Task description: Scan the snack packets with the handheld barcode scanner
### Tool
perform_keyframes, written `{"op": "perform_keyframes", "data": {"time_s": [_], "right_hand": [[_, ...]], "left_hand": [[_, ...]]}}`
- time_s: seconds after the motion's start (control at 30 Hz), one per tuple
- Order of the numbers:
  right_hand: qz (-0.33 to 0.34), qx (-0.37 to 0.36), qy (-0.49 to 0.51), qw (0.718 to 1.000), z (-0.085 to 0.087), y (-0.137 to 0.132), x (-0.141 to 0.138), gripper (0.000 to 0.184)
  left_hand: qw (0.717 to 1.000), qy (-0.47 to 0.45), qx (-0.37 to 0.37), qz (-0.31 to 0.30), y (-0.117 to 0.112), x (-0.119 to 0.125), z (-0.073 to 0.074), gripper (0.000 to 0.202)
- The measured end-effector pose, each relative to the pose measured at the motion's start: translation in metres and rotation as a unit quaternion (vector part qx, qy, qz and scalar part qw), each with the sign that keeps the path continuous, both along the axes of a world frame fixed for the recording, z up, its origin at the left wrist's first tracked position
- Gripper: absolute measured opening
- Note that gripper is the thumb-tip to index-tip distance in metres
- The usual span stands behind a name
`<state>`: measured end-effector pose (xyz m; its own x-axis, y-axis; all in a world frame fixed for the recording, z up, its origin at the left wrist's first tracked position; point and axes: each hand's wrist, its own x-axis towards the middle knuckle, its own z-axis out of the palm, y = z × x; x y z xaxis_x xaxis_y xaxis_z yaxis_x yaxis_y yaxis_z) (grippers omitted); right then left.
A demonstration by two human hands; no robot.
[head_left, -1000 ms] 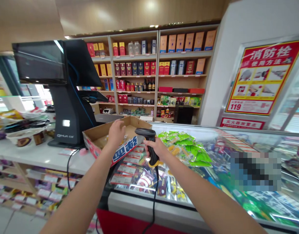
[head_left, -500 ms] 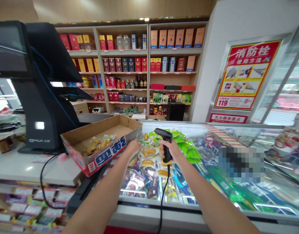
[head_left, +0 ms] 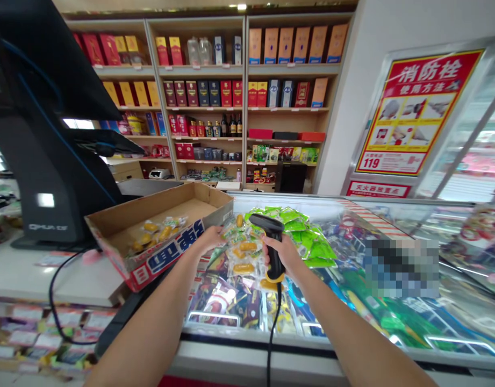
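Note:
My right hand [head_left: 286, 253] is wrapped round the grip of a black barcode scanner [head_left: 270, 240] with a yellow base; its cable hangs down toward the freezer's front edge. My left hand [head_left: 210, 237] is closed on a strip of clear snack packets with yellow pieces [head_left: 243, 252], which lies on the glass freezer lid [head_left: 352, 226] just left of the scanner. The scanner's head points left, over the packets. Behind them lies a heap of green packets [head_left: 307, 236]. A shallow cardboard box [head_left: 158, 236] with a few yellow packets inside sits left of my left hand.
A black checkout terminal [head_left: 41, 134] stands on the white counter [head_left: 37, 269] at left, with a cable trailing down. Shelves of boxed goods and bottles [head_left: 231, 97] fill the back wall. A red poster [head_left: 416, 113] hangs at right. Price-tagged racks sit under the counter.
My left hand left the cardboard box and came right to the yellow snack packets on the freezer lid. The scanner moved right with my right hand. The view shifted left and closer.

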<state>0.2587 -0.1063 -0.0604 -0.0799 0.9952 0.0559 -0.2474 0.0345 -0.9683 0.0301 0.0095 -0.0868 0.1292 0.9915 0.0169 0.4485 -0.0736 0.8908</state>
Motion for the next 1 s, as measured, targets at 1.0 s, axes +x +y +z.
{"op": "perform_keyframes", "data": {"time_s": [1.0], "right_hand": [[0.1, -0.016, -0.07, 0.992, -0.005, -0.01, -0.012, 0.031]], "left_hand": [[0.884, -0.465, 0.011, 0.032, -0.024, 0.039, 0.015, 0.041]]}}
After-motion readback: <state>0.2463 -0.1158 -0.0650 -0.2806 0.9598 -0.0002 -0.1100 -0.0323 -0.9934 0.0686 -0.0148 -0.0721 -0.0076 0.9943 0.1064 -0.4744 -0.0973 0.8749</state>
